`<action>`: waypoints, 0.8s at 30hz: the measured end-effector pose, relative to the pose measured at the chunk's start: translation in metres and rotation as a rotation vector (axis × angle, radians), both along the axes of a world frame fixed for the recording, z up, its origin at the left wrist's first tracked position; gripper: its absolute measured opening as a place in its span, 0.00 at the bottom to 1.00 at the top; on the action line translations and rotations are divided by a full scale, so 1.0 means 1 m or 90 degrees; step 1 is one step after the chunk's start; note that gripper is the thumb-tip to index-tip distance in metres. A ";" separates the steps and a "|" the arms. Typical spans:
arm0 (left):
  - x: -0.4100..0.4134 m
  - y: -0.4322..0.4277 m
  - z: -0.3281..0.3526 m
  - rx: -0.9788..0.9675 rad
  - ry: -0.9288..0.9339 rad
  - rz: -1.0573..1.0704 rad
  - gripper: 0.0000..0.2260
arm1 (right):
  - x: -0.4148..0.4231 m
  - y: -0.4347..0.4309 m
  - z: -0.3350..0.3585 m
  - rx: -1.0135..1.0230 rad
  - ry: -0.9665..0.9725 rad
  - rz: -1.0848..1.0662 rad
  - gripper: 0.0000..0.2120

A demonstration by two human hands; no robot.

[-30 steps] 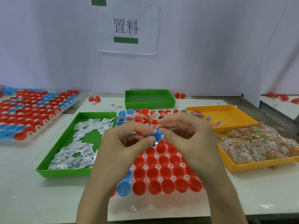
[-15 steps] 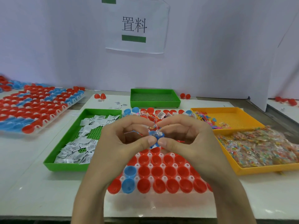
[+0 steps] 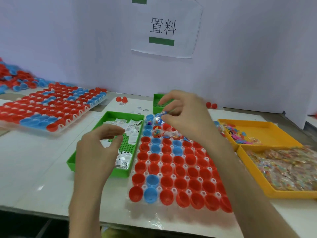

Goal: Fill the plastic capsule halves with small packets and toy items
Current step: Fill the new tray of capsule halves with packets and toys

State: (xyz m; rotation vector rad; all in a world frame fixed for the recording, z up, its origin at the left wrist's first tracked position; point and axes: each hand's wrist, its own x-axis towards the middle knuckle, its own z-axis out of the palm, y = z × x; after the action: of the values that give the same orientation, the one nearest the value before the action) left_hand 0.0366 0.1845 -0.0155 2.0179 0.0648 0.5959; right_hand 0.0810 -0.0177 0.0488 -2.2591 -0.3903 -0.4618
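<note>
The two hands, which half a second ago were pressed together over the middle of the capsule rack (image 3: 154, 219) working one small blue piece (image 3: 160, 116), have come apart. The right hand (image 3: 185, 117) now pinches that piece between thumb and fingertips at the rack's twelve o'clock end, just above the far rows where a few capsule halves (image 3: 157, 133) already hold bits; whether it is a toy or a wrapped one I cannot tell. The left hand (image 3: 99, 148) has swung out to nine o'clock and hangs loosely curled, thumb and forefinger apart, gripping nothing, over the white packets (image 3: 123, 158) in the green tray (image 3: 72, 162). That reads to me as one item about to be dropped in while the next packet is fetched; most red and blue halves nearer me look unfilled. Room is tight sideways: the green tray sits just beside the rack at nine o'clock, the yellow trays (image 3: 257, 186) at three, and the right forearm crosses the rack's three o'clock side. The rack's six o'clock end lies near the table (image 3: 34, 169) edge; open tabletop lies out at eight o'clock.
</note>
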 end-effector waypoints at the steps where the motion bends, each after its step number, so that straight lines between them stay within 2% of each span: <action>1: 0.001 0.001 -0.002 0.020 0.029 0.012 0.12 | 0.014 0.008 -0.002 -0.053 0.010 0.011 0.18; 5: 0.005 0.000 -0.010 0.093 0.135 0.082 0.13 | 0.059 0.029 -0.020 -0.226 0.062 0.060 0.17; 9: 0.014 0.000 -0.023 0.139 0.223 0.085 0.15 | 0.080 0.035 -0.038 -0.302 0.087 0.056 0.19; 16: 0.020 -0.001 -0.036 0.225 0.263 0.091 0.15 | 0.090 0.038 -0.052 -0.281 0.125 0.066 0.18; 24: 0.022 -0.002 -0.039 0.228 0.255 0.105 0.15 | 0.089 0.037 -0.057 -0.258 0.168 0.096 0.15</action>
State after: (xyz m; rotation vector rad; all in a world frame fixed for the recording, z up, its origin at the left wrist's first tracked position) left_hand 0.0587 0.1827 -0.0549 2.4757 0.3929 0.3091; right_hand 0.1695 0.0191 -0.0082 -2.6122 -0.5515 0.0003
